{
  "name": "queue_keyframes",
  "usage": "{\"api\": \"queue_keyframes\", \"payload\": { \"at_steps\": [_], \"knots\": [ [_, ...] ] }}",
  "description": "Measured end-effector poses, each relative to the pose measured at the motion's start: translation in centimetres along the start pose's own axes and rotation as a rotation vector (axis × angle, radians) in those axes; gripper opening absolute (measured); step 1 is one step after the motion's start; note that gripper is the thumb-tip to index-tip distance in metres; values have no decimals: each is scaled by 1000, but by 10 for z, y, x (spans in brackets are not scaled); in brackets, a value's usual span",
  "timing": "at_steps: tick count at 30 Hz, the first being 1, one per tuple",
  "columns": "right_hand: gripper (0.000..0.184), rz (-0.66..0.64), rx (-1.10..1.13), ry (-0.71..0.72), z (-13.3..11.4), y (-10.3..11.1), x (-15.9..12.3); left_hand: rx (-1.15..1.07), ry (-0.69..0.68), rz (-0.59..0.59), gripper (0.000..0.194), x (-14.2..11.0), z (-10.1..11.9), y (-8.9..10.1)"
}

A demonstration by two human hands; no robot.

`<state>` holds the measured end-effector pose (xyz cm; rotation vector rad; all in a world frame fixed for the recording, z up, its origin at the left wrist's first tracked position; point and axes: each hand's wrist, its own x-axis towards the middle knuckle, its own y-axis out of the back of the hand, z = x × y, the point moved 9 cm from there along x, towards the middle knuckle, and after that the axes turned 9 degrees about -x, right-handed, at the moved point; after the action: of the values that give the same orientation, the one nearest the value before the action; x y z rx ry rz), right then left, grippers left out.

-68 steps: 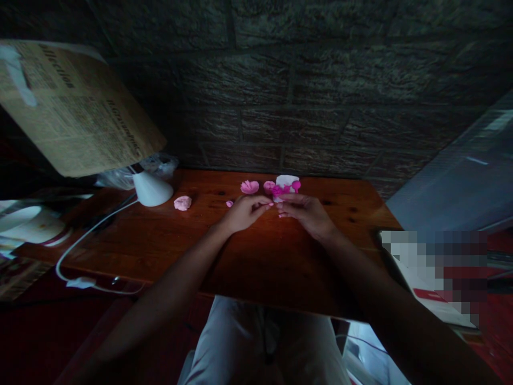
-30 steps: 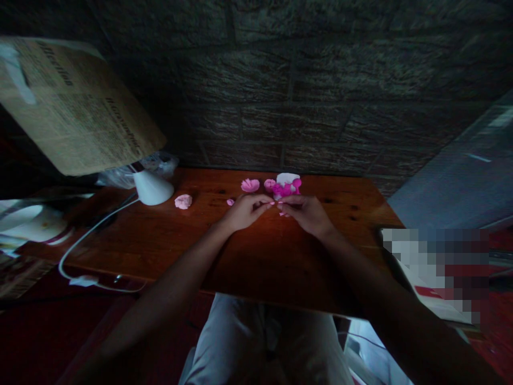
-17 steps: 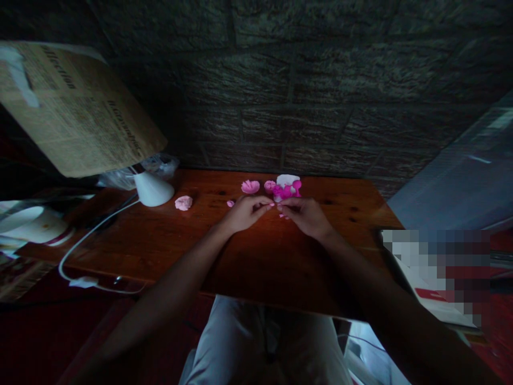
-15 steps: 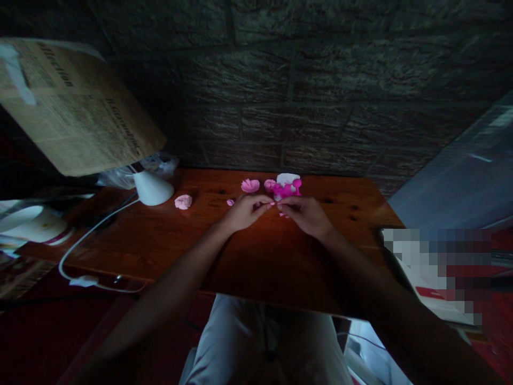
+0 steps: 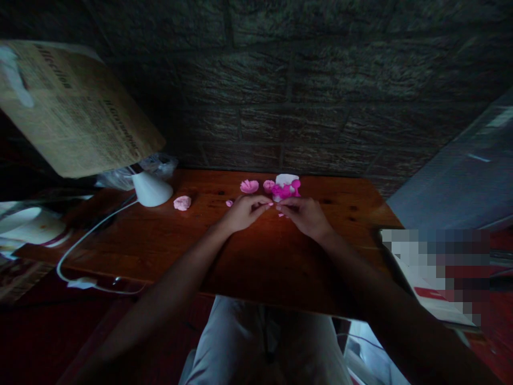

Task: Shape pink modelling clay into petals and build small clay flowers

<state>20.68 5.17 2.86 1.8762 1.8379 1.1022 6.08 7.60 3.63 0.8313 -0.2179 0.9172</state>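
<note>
Over the wooden table, my left hand (image 5: 245, 212) pinches a small pink piece (image 5: 270, 203), perhaps clay, between thumb and fingertips. Close by on the right, the fingertips of my right hand (image 5: 306, 214) are pressed together; whether they hold anything is too small to tell. Behind the hands lie a pink ruffled flower shape (image 5: 249, 186), a smaller pink rosette (image 5: 269, 186) and bright magenta pieces (image 5: 294, 187) before a white lump (image 5: 286, 179). A tiny pink bit (image 5: 229, 203) rests left of my left hand, and pink scraps (image 5: 281, 215) lie under my right fingers.
A pale pink crumpled lump (image 5: 182, 203) sits near a lamp with a white base (image 5: 152, 188) and a newsprint shade (image 5: 88, 112). The lamp's cord (image 5: 86, 238) hangs over the table's (image 5: 256, 256) front edge. A stone-block wall (image 5: 256, 80) stands behind.
The fingertips of my two hands have drawn slightly apart, the pink piece staying at my left fingers. The things on the table lie as before.
</note>
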Motion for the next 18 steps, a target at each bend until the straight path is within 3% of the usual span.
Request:
{"api": "queue_keyframes", "payload": {
  "at_steps": [18],
  "knots": [
    [9,101,-16,-96,3,13,-1,2,19,3,18,0,-2,1]
  ]
}}
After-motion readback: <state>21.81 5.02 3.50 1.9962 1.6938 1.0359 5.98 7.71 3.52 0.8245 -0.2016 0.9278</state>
